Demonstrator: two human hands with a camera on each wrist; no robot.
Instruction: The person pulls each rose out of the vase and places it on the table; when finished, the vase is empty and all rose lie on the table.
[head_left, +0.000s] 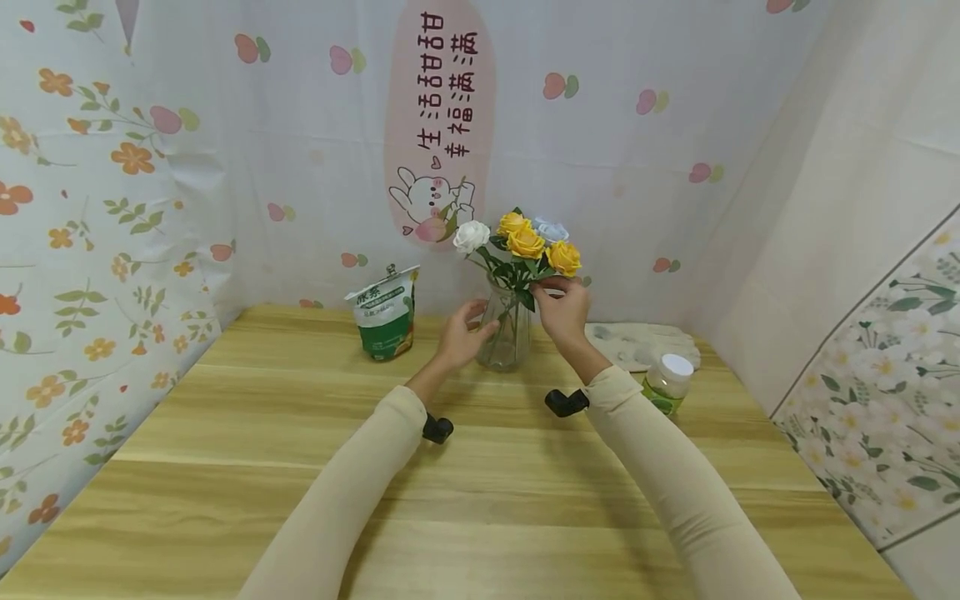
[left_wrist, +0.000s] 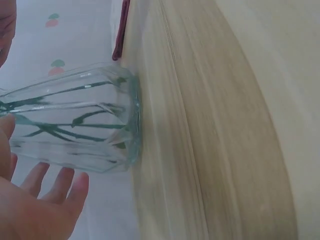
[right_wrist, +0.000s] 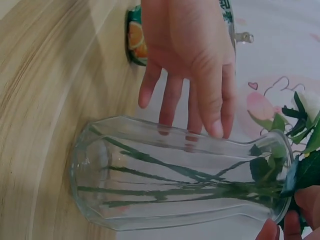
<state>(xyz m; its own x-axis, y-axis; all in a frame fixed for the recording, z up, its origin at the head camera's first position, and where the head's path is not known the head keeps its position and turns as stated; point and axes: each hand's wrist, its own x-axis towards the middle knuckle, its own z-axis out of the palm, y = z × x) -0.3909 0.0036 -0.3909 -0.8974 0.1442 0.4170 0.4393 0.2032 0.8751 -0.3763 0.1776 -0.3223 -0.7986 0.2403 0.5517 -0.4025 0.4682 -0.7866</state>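
Observation:
A clear glass vase [head_left: 504,342] stands upright at the back of the table, green stems [right_wrist: 150,192] crossing inside it. Yellow roses [head_left: 525,242], a white rose [head_left: 472,237] and a pale blue rose [head_left: 551,230] rise above its mouth. My left hand [head_left: 463,335] is at the vase's left side, fingers fairly straight and fingertips right at the glass [left_wrist: 75,145]. At the vase's rim, my right hand [head_left: 564,310] pinches a rose stem beneath the right-hand yellow bloom, among dark leaves [right_wrist: 312,170]. Its fingertips [right_wrist: 269,231] partly hide the stem.
To the left stands a green and white pouch [head_left: 386,321] with a clip on top. A pale patterned cloth [head_left: 637,343] lies at the back right, with a white-lidded jar [head_left: 669,383] before it. A printed curtain [head_left: 315,167] hangs behind the wooden table [head_left: 480,500].

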